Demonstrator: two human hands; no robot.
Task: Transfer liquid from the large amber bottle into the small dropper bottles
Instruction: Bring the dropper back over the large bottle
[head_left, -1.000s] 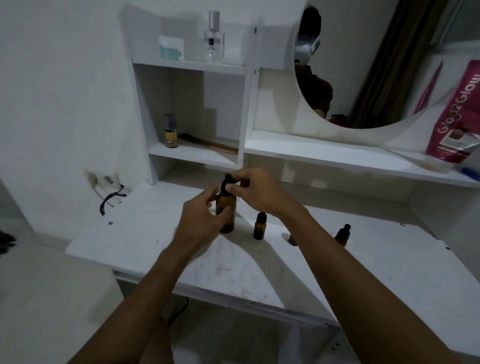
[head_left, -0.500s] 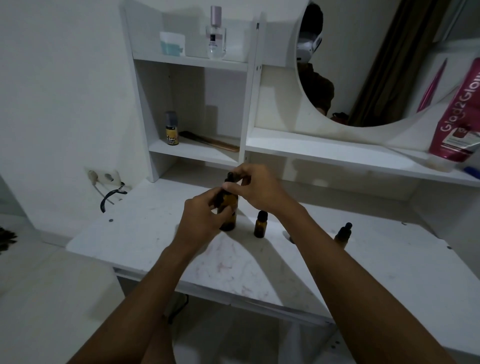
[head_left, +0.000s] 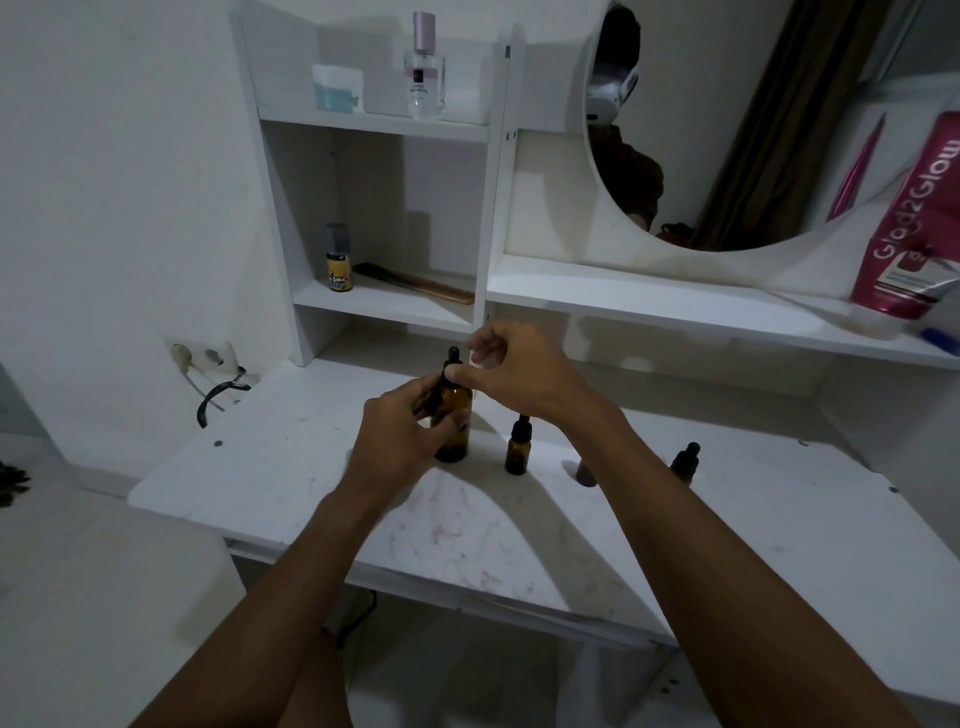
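Note:
The large amber bottle (head_left: 454, 422) stands upright on the white vanity top (head_left: 519, 519). My left hand (head_left: 400, 434) wraps its body from the left. My right hand (head_left: 511, 371) pinches the black dropper cap (head_left: 453, 364) at the bottle's neck with thumb and forefinger. A small amber dropper bottle (head_left: 517, 447) stands just right of the large one. Another small dropper bottle (head_left: 684, 461) shows past my right forearm, partly hidden. A third small item (head_left: 586, 472) peeks out beside the forearm; I cannot tell what it is.
Shelves rise behind the work area, holding a yellow-labelled spray can (head_left: 338, 258), a comb (head_left: 421, 283) and a perfume bottle (head_left: 426, 70). A pink tube (head_left: 914, 223) leans on the right shelf under a round mirror (head_left: 727, 130). A wall socket with a black cable (head_left: 218, 387) sits left.
My right hand's fingers have shifted on the dropper cap, and the black bulb now shows above them. The large bottle and the small bottles stay in place.

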